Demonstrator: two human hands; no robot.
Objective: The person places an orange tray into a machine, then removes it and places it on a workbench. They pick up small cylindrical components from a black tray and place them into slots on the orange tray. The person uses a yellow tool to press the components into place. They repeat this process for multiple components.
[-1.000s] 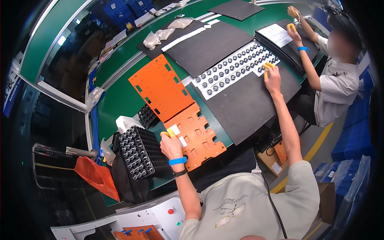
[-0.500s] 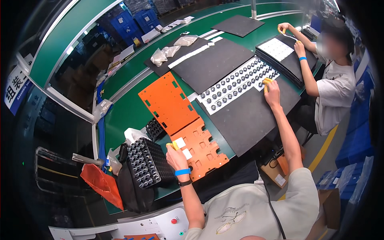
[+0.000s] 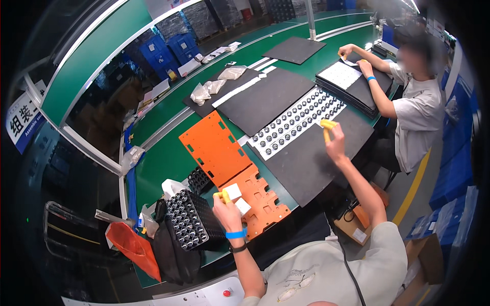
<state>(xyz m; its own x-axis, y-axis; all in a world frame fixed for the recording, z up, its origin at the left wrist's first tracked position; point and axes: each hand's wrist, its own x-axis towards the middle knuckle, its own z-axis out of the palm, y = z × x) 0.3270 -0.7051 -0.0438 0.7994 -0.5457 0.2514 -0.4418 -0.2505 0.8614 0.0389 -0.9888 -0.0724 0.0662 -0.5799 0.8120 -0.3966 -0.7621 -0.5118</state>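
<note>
My left hand (image 3: 226, 213), with yellow finger covers, is closed at the near left edge of the orange plate (image 3: 258, 191). Its fingertips pinch a white square piece (image 3: 232, 192); a second white square (image 3: 242, 206) sits just below, against the hand. Raised over the dark mat (image 3: 326, 158), my right hand (image 3: 334, 144) has its covered thumb and forefinger curled together; whatever they hold is too small to make out. Beyond it lies a white sheet with rows of round black pieces (image 3: 296, 122). The orange plate's flat half (image 3: 213, 148) extends away from me.
A black tray of cylindrical pieces (image 3: 186, 219) stands left of my left hand, near an orange bag (image 3: 132, 250). Plastic bags (image 3: 214, 86) lie on far dark mats. At right, a co-worker (image 3: 416, 102) handles a white strip above stacked dark boards (image 3: 352, 94) with a white sheet.
My right hand has drawn back from the sheet of round black pieces, toward me and leftward. My left hand stays by the orange plate. The whole view has shifted slightly.
</note>
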